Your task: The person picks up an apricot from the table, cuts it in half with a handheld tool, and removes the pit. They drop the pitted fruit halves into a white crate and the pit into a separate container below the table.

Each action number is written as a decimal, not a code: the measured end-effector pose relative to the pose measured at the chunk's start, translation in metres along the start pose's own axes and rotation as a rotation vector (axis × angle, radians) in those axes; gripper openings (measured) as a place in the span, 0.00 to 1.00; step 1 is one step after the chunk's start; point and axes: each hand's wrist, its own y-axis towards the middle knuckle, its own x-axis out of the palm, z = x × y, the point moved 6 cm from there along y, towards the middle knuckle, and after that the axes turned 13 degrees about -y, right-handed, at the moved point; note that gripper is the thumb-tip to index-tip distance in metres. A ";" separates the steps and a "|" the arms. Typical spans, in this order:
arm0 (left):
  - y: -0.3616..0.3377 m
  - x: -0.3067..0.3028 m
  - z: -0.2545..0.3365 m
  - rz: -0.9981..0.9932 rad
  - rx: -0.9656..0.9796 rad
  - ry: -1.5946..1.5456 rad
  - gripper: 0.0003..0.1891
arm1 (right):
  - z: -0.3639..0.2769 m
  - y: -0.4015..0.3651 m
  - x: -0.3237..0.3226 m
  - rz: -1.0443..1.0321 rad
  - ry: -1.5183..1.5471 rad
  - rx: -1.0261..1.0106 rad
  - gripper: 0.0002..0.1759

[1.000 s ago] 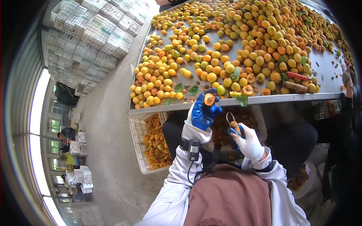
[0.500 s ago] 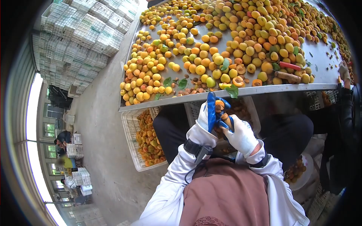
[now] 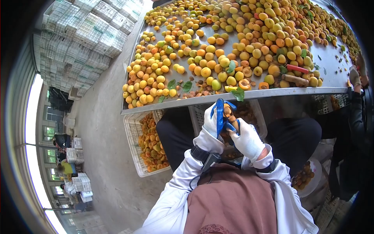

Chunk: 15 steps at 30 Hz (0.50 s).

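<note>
My left hand (image 3: 216,117), in a white glove with blue palm, is closed around an opened apricot (image 3: 227,111) just below the table's front edge. My right hand (image 3: 248,139), gloved too, grips a wooden handle (image 3: 233,124) whose tip is at the fruit and cannot be made out. Both hands almost touch. Above them on the metal table (image 3: 272,92) lie many apricots (image 3: 206,71), a halved one (image 3: 244,84), pits and green leaves (image 3: 238,94). A red-handled tool (image 3: 297,69) and a wooden-handled one (image 3: 295,80) rest at the right.
Below the table stand a white crate (image 3: 136,156) of apricot halves and another crate behind my hands. A white bucket (image 3: 314,183) is at lower right. A co-worker's gloved hand (image 3: 354,76) is at the right edge. Stacked crates (image 3: 74,46) and seated people are at left.
Both hands stay together at nearly the same place, with the fruit slightly more visible. The co-worker's hands at the right edge have shifted. The view has moved slightly.
</note>
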 end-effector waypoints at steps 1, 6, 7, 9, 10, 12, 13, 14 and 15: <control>0.000 -0.002 -0.001 0.002 0.001 -0.001 0.28 | 0.000 0.000 0.001 0.002 -0.080 -0.035 0.13; 0.013 -0.023 -0.008 -0.050 0.049 0.136 0.15 | 0.002 -0.001 0.010 -0.020 -0.188 -0.057 0.14; 0.015 -0.027 -0.005 -0.066 0.121 0.287 0.12 | 0.002 -0.001 0.012 -0.032 -0.160 -0.069 0.15; 0.015 -0.031 -0.007 -0.059 0.106 0.269 0.11 | -0.002 -0.002 0.014 -0.044 -0.171 -0.056 0.15; 0.016 -0.032 -0.008 -0.056 0.091 0.251 0.11 | -0.002 -0.002 0.015 -0.052 -0.182 -0.043 0.14; 0.018 -0.033 -0.009 -0.079 0.067 0.219 0.14 | 0.003 0.000 0.017 -0.086 -0.139 -0.056 0.14; 0.019 -0.033 -0.010 -0.101 0.042 0.186 0.17 | 0.005 0.000 0.019 -0.121 -0.096 -0.068 0.15; 0.023 -0.038 -0.010 -0.099 0.042 0.185 0.17 | 0.005 0.001 0.017 -0.123 -0.096 -0.067 0.15; 0.029 -0.044 -0.015 -0.098 -0.081 0.197 0.20 | 0.009 0.002 0.019 -0.214 0.117 0.031 0.16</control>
